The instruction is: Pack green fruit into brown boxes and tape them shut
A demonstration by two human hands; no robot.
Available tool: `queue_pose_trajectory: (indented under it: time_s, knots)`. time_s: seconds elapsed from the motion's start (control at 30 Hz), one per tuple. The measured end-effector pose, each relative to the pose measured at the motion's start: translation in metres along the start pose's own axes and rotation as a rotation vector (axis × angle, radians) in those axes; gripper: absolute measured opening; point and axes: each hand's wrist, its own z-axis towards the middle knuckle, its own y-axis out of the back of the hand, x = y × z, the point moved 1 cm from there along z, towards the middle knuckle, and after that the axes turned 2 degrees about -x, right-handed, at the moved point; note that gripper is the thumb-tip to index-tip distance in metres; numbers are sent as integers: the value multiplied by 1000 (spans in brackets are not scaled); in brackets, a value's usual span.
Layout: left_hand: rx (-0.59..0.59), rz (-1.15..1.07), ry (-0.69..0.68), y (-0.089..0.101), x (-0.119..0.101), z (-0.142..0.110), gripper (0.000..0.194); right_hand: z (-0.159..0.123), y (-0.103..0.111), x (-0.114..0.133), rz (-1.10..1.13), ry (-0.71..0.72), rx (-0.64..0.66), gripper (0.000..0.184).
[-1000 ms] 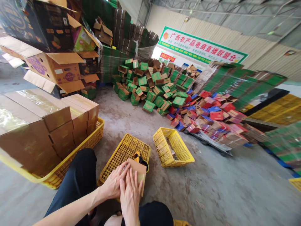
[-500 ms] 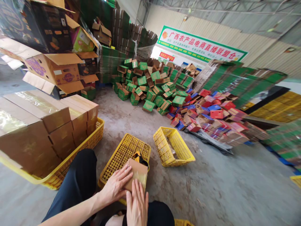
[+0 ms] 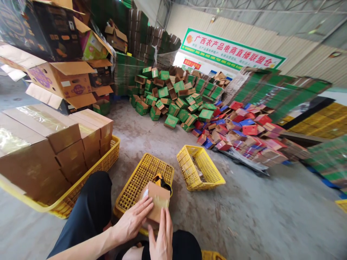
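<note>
A small brown cardboard box with shiny clear tape on its top rests on an upturned yellow plastic crate in front of me. My left hand lies flat against the box's near left side, fingers spread. My right hand presses its fingertips on the box's near right edge. A yellow and black tape dispenser lies on the crate just behind the box. My knees in dark trousers frame the crate.
A large yellow crate at left holds stacked taped brown boxes. An open yellow basket sits right of the upturned crate. Piles of green cartons and red and blue cartons cover the floor behind.
Both hands have slid back toward me along the taped top of the box, uncovering more of it. The box has tilted slightly.
</note>
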Motion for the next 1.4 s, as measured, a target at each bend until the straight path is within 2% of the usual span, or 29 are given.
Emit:
queue_pose_trajectory:
  time_s: [0.17, 0.37, 0.53, 0.67, 0.9, 1.07, 1.2, 1.3, 1.4]
  knots:
    - [78, 38, 25, 6, -4, 8, 77, 8, -6, -8, 22, -7, -27, 55]
    - [132, 146, 41, 8, -14, 22, 82, 3, -15, -10, 37, -17, -30, 51]
    - [135, 165, -3, 8, -17, 25, 70, -2, -12, -15, 53, -1, 23, 51]
    - [145, 170, -36, 6, -13, 27, 56, 1, -8, -12, 58, 4, 6, 48]
    - [157, 157, -61, -1, -16, 28, 50, 4, 1, 3, 88, -15, -35, 41]
    - [125, 96, -105, 0, -11, 28, 47, 2, -3, 5, 119, -70, -93, 40]
    - [93, 38, -126, 2, -7, 30, 41, 1, -12, -2, 99, -50, -139, 52]
    - [84, 16, -107, 7, -11, 33, 40, -1, -17, -10, 97, -26, -108, 56]
    - [141, 28, -30, 15, -23, 40, 49, -5, -20, -17, 97, -65, -77, 56]
